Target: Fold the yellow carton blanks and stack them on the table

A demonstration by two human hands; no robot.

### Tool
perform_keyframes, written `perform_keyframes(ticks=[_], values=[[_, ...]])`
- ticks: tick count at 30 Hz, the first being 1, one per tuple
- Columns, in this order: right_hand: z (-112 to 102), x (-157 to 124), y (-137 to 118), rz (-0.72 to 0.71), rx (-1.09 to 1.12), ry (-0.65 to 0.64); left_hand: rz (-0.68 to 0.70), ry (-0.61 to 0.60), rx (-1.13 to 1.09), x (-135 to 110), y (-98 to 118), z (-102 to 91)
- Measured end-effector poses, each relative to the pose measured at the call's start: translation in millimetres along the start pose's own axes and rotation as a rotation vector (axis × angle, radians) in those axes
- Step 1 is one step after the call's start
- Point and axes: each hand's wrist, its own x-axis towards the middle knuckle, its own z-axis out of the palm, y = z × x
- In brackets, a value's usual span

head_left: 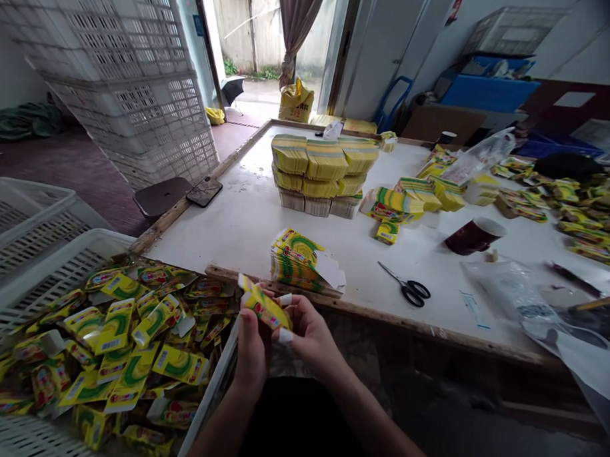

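Between my two hands, just off the table's near edge, is a small yellow and green printed carton (266, 306). My left hand (251, 354) grips its left end with the thumb on the near side. At the other end, my right hand (306, 328) pinches it, with white wraps on two of its fingertips. Directly beyond the hands, a stack of flat cartons (297, 259) lies on the table (225, 231), a white flap jutting out at its right. To the left, a white plastic crate (105, 245) holds many similar cartons (133, 374).
Bundled carton blanks (325, 168) are piled at mid-table. Scissors (410, 288), a dark mug (474, 236) and a clear plastic bag (507, 291) lie to the right. A phone (204, 191) rests at the left edge, beside a brown stool (161, 193). Tall white crates (125, 95) stand behind.
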Motion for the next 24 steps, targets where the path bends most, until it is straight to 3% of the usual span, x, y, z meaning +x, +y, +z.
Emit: perform_keyframes(ticks=[2, 5, 14, 20, 24], values=[[-6.5, 2.9, -4.5, 0.000, 0.061, 0.042, -0.044, -0.038, 0.035, -1.3, -2.1, -2.0], [-12.6, 3.2, -12.1, 0.002, 0.101, 0.049, -0.055, 0.006, 0.075, -0.4, -3.5, -5.9], [-15.2, 2.8, -5.8, -0.028, -0.045, 0.168, 0.044, 0.092, 0.150, -0.3, -8.2, -17.1], [-13.7, 0.6, -4.9, -0.034, 0.038, 0.176, -0.099, 0.018, 0.159, -6.7, -12.9, -18.1], [-15.8, 0.7, -6.0, -0.092, -0.089, 0.161, -0.121, 0.009, 0.167, 0.0, -7.1, -21.7]])
